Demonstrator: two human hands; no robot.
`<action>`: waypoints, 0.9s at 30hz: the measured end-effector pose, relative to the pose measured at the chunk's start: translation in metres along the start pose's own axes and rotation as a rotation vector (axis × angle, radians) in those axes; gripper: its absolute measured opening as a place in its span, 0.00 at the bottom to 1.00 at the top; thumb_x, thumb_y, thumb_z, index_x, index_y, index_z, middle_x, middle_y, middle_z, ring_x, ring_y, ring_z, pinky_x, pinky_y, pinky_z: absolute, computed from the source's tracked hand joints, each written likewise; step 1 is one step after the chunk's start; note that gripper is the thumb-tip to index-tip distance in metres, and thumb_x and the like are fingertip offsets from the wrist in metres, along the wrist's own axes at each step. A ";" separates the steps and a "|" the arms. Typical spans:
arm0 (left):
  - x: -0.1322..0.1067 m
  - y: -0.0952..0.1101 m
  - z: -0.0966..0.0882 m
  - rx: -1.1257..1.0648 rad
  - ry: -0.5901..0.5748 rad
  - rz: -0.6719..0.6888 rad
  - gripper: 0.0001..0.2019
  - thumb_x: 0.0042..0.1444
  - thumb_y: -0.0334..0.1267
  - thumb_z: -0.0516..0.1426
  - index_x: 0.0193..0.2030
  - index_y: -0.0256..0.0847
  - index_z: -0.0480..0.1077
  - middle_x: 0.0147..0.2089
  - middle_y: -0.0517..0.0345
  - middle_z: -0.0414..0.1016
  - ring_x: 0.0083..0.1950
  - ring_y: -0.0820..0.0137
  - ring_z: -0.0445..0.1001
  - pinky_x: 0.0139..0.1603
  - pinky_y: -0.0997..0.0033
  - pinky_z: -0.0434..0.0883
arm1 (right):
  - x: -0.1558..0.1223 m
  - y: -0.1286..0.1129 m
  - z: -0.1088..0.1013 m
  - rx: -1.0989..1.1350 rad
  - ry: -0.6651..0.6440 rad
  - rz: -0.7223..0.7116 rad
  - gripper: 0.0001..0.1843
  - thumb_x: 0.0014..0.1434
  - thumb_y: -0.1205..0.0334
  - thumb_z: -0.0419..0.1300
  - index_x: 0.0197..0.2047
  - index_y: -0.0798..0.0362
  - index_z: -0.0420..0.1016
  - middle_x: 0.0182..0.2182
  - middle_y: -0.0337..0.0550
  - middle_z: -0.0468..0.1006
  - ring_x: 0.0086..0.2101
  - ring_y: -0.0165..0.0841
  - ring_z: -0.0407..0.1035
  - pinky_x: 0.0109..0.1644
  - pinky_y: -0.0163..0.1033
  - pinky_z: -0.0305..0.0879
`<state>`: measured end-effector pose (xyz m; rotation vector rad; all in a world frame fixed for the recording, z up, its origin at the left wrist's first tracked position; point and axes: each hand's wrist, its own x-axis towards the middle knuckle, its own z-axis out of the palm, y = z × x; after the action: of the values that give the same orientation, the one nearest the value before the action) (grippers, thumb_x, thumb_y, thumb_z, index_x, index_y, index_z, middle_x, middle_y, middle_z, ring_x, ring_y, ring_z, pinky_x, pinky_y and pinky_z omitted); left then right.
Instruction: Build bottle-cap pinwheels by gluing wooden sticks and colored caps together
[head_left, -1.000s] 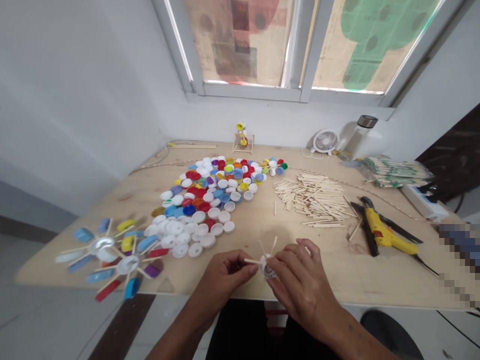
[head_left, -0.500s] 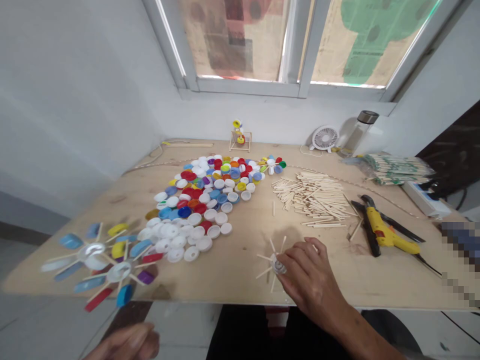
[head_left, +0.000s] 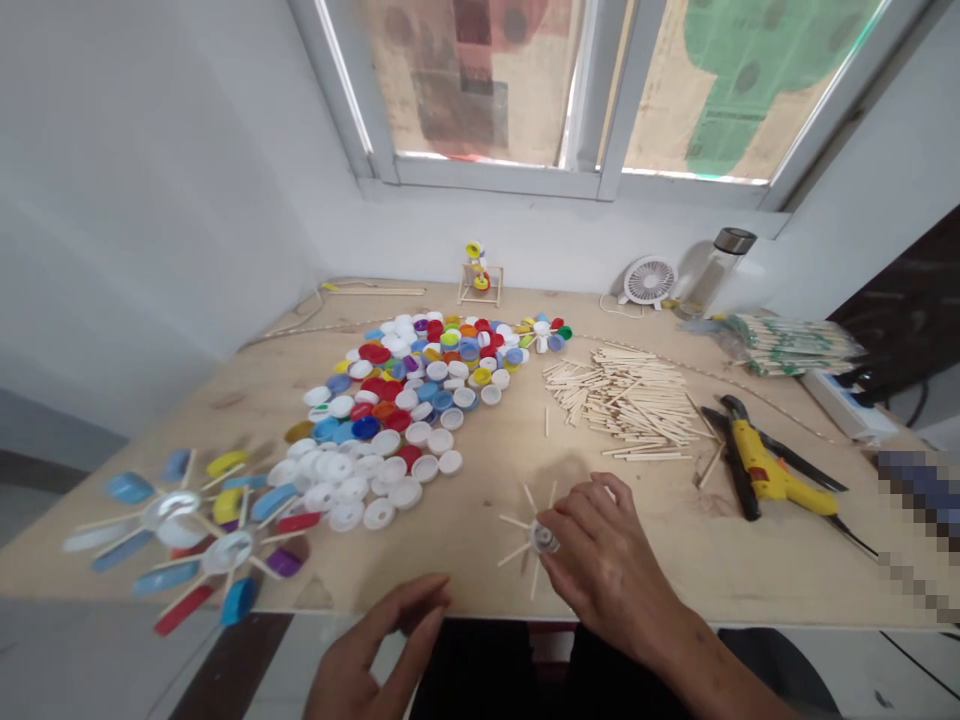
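A plywood surface [head_left: 495,480] stands under a window [head_left: 600,90], with a wide heap of coloured bottle caps [head_left: 405,400] left of centre and a pile of loose wooden sticks [head_left: 622,400] to its right. A yellow glue gun [head_left: 772,480] lies near the right edge, and finished cap-and-stick wheels [head_left: 180,525] sit at lower left. At lower centre, the right hand [head_left: 607,570] is clenched on a white cap hub [head_left: 543,538] ringed with sticks, which rests on the surface. The left hand [head_left: 375,640], released and empty, has come back from the bottom left corner and hangs at the front edge. At upper right, a clear plastic bag [head_left: 787,345] holds bundled sticks.
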<state>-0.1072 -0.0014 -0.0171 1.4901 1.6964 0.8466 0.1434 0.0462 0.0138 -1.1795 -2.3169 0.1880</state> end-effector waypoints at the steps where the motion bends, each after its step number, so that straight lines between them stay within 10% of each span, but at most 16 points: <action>1: 0.004 0.008 0.005 0.000 -0.002 0.048 0.12 0.51 0.49 0.59 0.40 0.51 0.78 0.39 0.62 0.83 0.41 0.64 0.81 0.43 0.71 0.76 | 0.001 0.000 0.001 -0.002 -0.011 0.006 0.05 0.60 0.68 0.56 0.39 0.53 0.71 0.34 0.42 0.72 0.39 0.37 0.62 0.56 0.52 0.51; 14: 0.015 0.023 0.047 0.172 0.196 0.454 0.07 0.58 0.40 0.56 0.40 0.46 0.74 0.36 0.56 0.80 0.38 0.65 0.78 0.39 0.66 0.75 | 0.009 -0.009 0.019 0.069 0.009 -0.002 0.06 0.61 0.68 0.56 0.41 0.50 0.71 0.35 0.40 0.74 0.41 0.36 0.66 0.58 0.51 0.50; 27: 0.031 -0.005 0.016 0.337 0.406 0.378 0.10 0.57 0.44 0.55 0.37 0.45 0.76 0.35 0.56 0.81 0.37 0.64 0.79 0.41 0.64 0.75 | -0.029 0.049 0.012 -0.048 0.131 0.033 0.13 0.62 0.66 0.55 0.51 0.51 0.69 0.41 0.45 0.76 0.44 0.39 0.69 0.53 0.48 0.56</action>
<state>-0.0988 0.0285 -0.0330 2.0175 1.9508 1.1672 0.1862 0.0547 -0.0245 -1.2177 -2.2004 0.0649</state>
